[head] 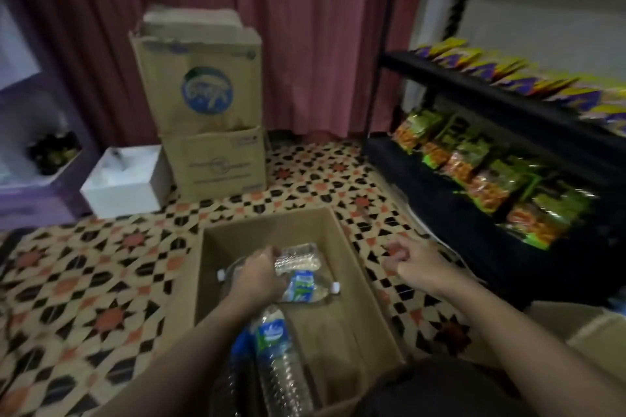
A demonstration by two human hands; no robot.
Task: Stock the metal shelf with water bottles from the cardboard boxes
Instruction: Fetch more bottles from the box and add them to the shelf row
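Two stacked cardboard boxes (206,101), one open box (264,230), at least four water bottles (281,359).

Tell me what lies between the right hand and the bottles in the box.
In the head view, only the box's right wall stands between right hand and bottles.

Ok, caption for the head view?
Left hand grips a water bottle in the cardboard box; right hand hovers beside it.

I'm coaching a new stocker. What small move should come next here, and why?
Probably lift the water bottle out of the open box: the left hand curls around it, the right hand is empty, and the metal shelf stands right.
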